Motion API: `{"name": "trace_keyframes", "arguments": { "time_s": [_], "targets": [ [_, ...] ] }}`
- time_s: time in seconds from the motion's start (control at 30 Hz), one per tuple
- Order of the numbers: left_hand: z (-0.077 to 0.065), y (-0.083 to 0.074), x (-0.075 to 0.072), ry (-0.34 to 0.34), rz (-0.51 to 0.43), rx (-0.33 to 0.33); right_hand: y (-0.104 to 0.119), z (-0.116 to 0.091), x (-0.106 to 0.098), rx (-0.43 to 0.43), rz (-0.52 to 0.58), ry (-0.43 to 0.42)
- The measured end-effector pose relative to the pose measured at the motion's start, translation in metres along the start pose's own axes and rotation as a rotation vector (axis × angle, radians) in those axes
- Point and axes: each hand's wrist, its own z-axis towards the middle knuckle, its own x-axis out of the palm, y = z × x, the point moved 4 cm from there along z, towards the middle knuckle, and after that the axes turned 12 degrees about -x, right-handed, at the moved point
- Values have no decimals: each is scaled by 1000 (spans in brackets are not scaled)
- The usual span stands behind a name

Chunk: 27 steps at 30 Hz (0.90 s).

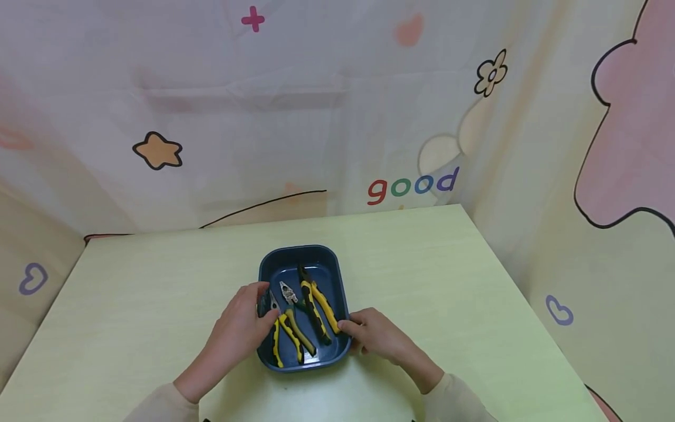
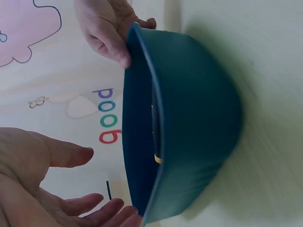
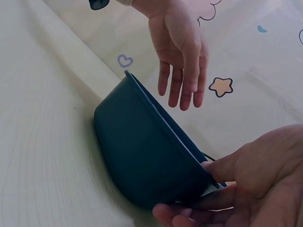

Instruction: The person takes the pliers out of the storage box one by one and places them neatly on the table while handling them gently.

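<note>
A dark blue rectangular tub (image 1: 300, 252) rests on the table with three pairs of pliers inside. One has yellow-and-black handles (image 1: 290, 337) and lies at the left. The middle pair has a silver head (image 1: 287, 292), and the large yellow-and-black pliers (image 1: 314, 308) lie at the right. My right hand (image 1: 374, 333) grips the tub's right rim, thumb on top and fingers beneath, as the right wrist view shows. Above the left rim, my left hand (image 1: 245, 316) is spread with nothing in it; its relaxed fingers (image 3: 175, 87) hang over the tub's opening.
A pale wooden-look table (image 1: 422, 264) surrounds the tub. Behind it hangs a printed curtain (image 1: 316, 117) with a star, a flower and the word "good". The curtain continues along both sides of the table.
</note>
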Motion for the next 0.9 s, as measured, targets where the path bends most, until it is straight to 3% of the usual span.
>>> {"name": "trace_keyframes", "arguments": {
  "time_s": [0.3,0.5,0.9],
  "targets": [
    [6,-24,7,125,-67,20,0,-1,-1,30,-8,1],
    [19,-34,21,196,-116,-13,-1,-1,-3,8,-10,-1],
    [34,-40,46,298,-36,-106,-4,-3,-2,26,-30,3]
  ]
}}
